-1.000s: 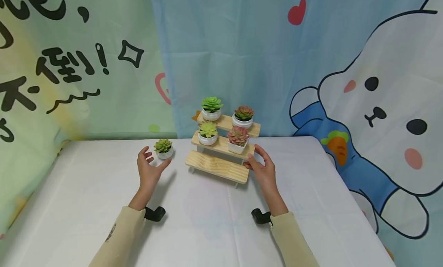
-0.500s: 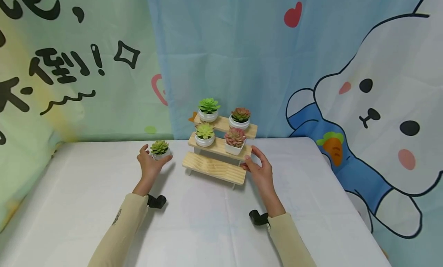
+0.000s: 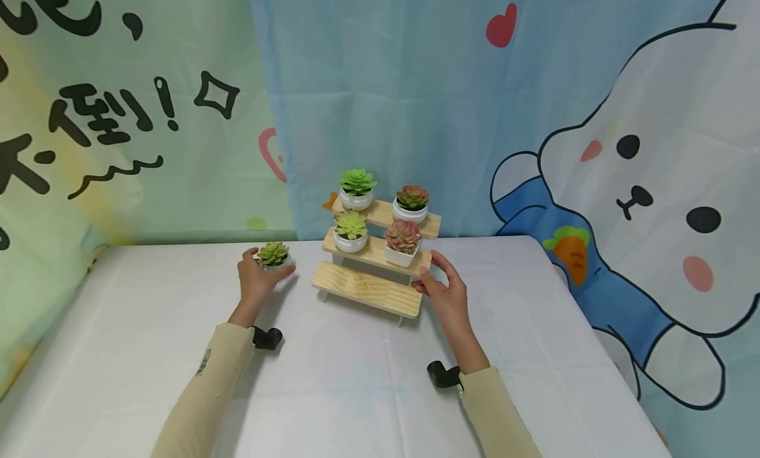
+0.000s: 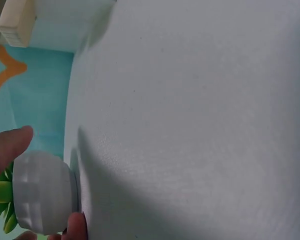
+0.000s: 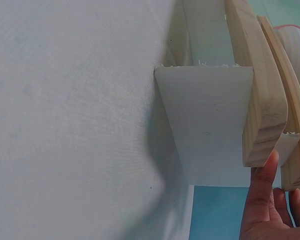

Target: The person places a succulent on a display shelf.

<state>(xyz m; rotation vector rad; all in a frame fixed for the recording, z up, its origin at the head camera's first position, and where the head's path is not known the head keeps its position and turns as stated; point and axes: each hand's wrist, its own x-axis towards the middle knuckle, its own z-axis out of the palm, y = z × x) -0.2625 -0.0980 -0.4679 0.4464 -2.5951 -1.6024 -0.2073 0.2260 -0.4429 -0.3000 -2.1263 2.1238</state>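
Observation:
My left hand curls round the white pot of a small green succulent, which stands on the table left of the stand. In the left wrist view, thumb and fingers lie on opposite sides of the pot. My right hand holds the right end of a three-tier wooden plant stand; the right wrist view has a fingertip against a plank's end. On the top tier sit a bright green succulent and a reddish-green one. The middle tier bears a yellow-green succulent and a pink one.
A white cloth covers the table. Behind it hangs a printed curtain with a cartoon rabbit and lettering. Black camera mounts sit at both wrists.
My left hand has moved in on the small green succulent, and its thumb and fingers have closed round the pot. My right hand stays at the stand. The head view has shifted slightly.

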